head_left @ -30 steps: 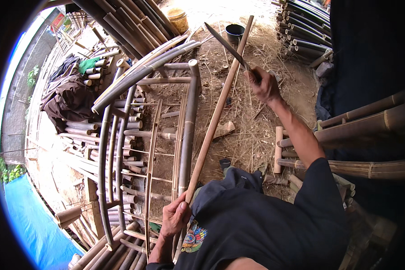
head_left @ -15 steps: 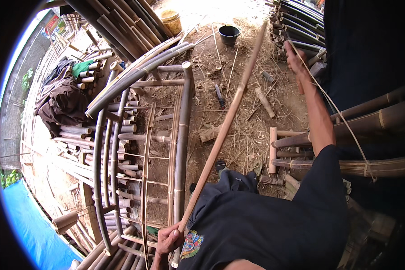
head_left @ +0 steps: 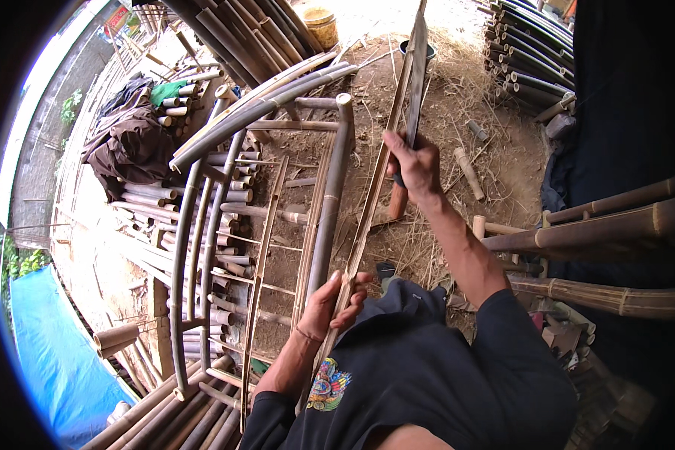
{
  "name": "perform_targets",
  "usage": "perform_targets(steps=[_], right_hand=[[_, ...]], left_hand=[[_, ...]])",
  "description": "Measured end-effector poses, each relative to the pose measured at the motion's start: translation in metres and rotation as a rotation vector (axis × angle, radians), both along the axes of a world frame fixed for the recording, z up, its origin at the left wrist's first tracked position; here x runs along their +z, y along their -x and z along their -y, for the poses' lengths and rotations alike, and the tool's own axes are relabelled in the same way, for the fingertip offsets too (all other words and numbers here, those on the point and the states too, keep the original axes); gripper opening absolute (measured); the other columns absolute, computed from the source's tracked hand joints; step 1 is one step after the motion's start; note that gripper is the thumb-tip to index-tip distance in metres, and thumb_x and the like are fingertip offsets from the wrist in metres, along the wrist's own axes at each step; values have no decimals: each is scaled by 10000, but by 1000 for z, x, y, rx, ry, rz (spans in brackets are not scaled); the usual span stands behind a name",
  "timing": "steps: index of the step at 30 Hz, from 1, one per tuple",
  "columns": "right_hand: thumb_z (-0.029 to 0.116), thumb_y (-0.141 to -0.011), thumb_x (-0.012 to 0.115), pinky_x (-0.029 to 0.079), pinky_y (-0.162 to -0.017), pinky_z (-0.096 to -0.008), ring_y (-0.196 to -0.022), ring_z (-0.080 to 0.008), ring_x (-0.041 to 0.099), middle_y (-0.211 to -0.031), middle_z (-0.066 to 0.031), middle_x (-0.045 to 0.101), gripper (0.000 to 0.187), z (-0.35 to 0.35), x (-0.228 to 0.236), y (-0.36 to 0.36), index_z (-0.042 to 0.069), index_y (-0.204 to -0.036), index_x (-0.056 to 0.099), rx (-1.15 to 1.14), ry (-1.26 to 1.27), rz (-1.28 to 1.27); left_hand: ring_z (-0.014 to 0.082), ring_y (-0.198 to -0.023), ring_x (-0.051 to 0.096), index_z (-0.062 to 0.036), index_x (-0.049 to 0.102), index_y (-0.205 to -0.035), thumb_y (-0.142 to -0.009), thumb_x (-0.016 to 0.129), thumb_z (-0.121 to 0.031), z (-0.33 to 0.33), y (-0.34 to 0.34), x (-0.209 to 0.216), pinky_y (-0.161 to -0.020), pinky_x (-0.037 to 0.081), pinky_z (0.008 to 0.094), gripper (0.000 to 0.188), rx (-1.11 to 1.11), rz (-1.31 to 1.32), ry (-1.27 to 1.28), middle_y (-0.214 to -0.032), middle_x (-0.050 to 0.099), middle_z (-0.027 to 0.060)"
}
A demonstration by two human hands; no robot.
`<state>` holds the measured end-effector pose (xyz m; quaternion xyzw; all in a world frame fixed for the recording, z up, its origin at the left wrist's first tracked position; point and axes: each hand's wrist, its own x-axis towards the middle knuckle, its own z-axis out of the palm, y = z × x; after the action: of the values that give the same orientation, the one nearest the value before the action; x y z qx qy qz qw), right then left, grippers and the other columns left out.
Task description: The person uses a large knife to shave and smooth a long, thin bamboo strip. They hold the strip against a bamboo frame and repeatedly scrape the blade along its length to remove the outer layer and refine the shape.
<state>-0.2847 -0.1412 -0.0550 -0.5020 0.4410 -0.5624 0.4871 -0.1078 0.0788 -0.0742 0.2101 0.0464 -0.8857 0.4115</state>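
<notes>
A long split bamboo strip [head_left: 367,210] slants up in front of me, its rough, hollowed inner face showing. My left hand [head_left: 336,304] is closed around its lower part, close to my black shirt. Higher up, my right hand [head_left: 416,169] grips a machete [head_left: 418,82] whose grey blade points away from me, right beside the strip. The machete's brown wooden handle shows below that fist. My right thumb lies against or very near the strip; I cannot tell if it touches. Left of the strip stands a bamboo bench frame [head_left: 330,195] with dark poles.
Stacked bamboo poles [head_left: 529,56] lie at the upper right, and more [head_left: 240,34] lean at the upper left. A yellow bucket [head_left: 320,28] stands at the back. Shavings and a bamboo offcut [head_left: 469,172] litter the ground. More bamboo furniture [head_left: 585,232] is at right; a blue tarp [head_left: 60,360] lies lower left.
My right hand has come down and left from the upper right to the strip. My left hand has moved up and right. The strip has turned, showing its hollow side instead of its smooth one.
</notes>
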Motion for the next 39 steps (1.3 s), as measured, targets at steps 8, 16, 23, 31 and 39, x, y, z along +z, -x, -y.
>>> perform_targets(steps=[8,16,23,31,39], right_hand=[[678,-918,379,386,-307,-308,-387,-93,467,-507,17,463,631,-3,4,20,91,-751,539,315,268,-917],[667,-871,498,528,-464,-391,-501,-237,635,-598,-109,607,609,-65,-20,8,75,-734,534,343,696,-1071],[772,-871,293,362,-293,-305,-345,-71,397,-467,45,404,667,20,-32,48,156,-670,450,182,430,-1154],[711,-908,346,273,-311,-296,-386,-67,331,-495,47,355,650,62,-16,82,114,-726,528,175,218,-995],[670,-873,495,497,-439,-336,-491,-192,596,-572,-61,546,599,-77,-27,3,86,-743,534,318,736,-1009]], left_hand=[[26,-506,422,-13,617,-1186,-977,559,-271,29,-3,25,-441,340,169,338,71,904,286,-761,594,-20],[12,-497,390,-30,619,-914,-986,527,-223,44,4,27,-429,285,190,226,131,1122,352,-637,493,-50],[19,-535,402,-11,597,-1189,-987,546,-273,4,4,35,-454,301,182,334,49,1010,318,-707,507,-42],[29,-503,403,26,635,-1020,-1000,515,-319,-47,-9,34,-455,307,189,366,-60,1053,205,-607,483,-37],[25,-474,396,-2,627,-937,-1002,503,-342,26,5,17,-429,275,192,367,128,1152,318,-573,469,-47]])
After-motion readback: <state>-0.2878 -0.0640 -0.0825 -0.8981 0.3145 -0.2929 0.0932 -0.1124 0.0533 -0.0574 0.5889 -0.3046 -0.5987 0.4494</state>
